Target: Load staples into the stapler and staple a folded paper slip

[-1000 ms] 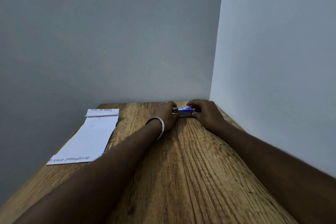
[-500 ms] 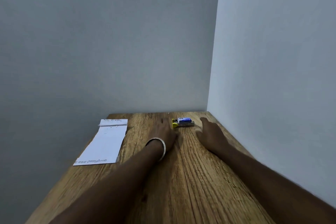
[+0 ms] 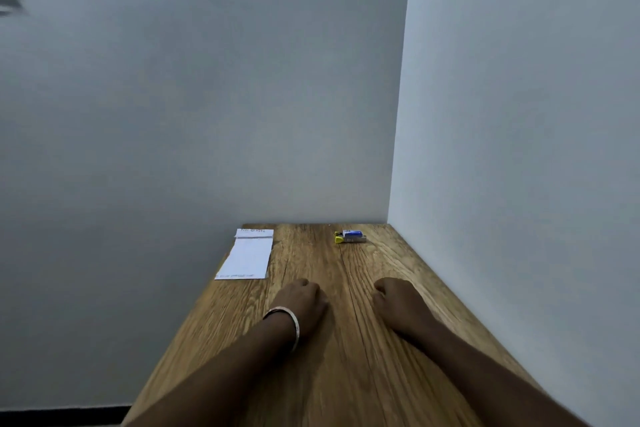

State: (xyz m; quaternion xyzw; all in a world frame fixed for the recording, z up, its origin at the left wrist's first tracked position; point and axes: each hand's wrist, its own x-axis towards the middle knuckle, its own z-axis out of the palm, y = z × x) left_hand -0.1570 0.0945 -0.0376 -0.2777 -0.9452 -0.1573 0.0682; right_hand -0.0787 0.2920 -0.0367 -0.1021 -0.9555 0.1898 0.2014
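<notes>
Stapler [image 3: 350,237] apart from both seemingly empty hands.

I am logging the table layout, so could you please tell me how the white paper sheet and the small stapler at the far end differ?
The paper sheet is white and flat, much the larger, and lies at the left edge; the stapler is blue with a yellow end, compact and raised, and sits toward the right wall. The sheet runs lengthwise away from the person, the stapler crosswise. Both rest on the wooden table, untouched by the left hand or right hand.
</notes>
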